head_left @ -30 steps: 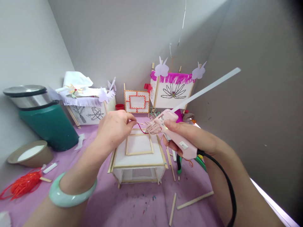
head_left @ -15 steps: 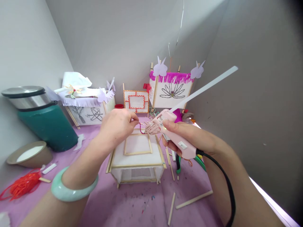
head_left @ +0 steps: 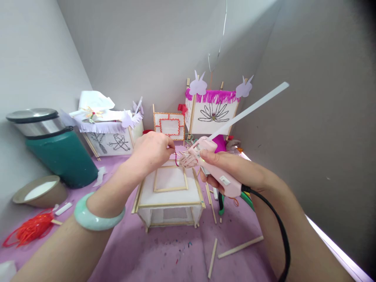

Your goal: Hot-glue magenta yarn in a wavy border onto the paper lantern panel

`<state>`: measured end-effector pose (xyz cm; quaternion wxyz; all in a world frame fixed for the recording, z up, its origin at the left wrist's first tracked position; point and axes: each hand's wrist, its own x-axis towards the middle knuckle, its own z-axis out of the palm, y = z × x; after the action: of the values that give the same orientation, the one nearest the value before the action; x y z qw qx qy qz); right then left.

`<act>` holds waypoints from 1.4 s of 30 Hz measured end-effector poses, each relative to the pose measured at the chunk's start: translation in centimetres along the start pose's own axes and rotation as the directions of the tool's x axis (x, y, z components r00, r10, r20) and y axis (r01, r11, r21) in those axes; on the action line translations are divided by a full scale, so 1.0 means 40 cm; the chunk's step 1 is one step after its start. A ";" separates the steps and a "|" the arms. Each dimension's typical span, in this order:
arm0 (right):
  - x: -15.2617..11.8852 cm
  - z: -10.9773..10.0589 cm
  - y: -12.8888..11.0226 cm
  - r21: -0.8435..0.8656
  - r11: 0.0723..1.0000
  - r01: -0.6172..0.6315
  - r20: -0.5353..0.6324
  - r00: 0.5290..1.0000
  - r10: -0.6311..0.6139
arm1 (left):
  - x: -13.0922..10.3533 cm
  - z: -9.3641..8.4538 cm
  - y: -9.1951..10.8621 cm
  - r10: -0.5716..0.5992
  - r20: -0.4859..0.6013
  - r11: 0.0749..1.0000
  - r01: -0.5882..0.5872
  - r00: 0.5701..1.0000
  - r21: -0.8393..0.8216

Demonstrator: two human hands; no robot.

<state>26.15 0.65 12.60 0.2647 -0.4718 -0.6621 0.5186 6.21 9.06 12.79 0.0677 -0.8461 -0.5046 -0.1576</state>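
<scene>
One head-worn camera looks forward and down, close over the purple table [head_left: 164,254].

Counted four lanterns [head_left: 169,192], one glue gun [head_left: 213,168], one bin [head_left: 55,156], one bowl [head_left: 41,192], two hands [head_left: 152,150].

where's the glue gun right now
In the head view, the glue gun is in the right hand, right of centre, above the paper lantern frame.

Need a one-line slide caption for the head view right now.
Left hand pinches a red cord at the nozzle of a pink glue gun held in the right hand, above a stick-framed paper lantern.
</scene>
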 end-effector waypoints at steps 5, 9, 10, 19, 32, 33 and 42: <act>0.000 0.002 -0.005 -0.021 1.000 0.006 0.013 1.000 -0.006 | 0.005 0.003 0.005 0.016 0.001 1.000 -0.016 1.000 -0.012; 0.001 0.001 -0.004 -0.014 1.000 0.013 0.010 1.000 -0.013 | 0.010 0.004 0.012 0.047 0.005 0.999 -0.047 0.999 -0.010; 0.000 0.001 -0.004 -0.012 1.000 0.005 0.013 1.000 -0.004 | 0.012 0.005 0.013 0.054 0.012 0.999 -0.054 0.998 -0.006; -0.008 -0.003 0.001 0.047 0.999 -0.007 0.051 0.999 0.005 | 0.020 0.008 0.017 0.082 0.046 0.996 -0.083 0.996 0.025; 0.012 -0.001 0.005 0.148 0.989 0.028 0.023 0.999 -0.032 | 0.017 0.013 0.005 0.094 0.026 0.995 -0.095 0.995 0.028; 0.011 -0.001 0.004 0.136 0.990 0.021 0.024 0.999 -0.025 | 0.017 0.011 0.006 0.091 0.028 0.996 -0.091 0.995 0.021; 0.014 0.003 0.007 0.116 0.993 0.003 0.025 1.000 -0.006 | 0.018 0.004 0.009 0.095 0.049 0.993 -0.091 0.994 -0.072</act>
<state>25.91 1.10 12.21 0.2845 -0.4476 -0.6354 0.5612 6.88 9.54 12.90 0.0320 -0.8745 -0.4603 -0.1495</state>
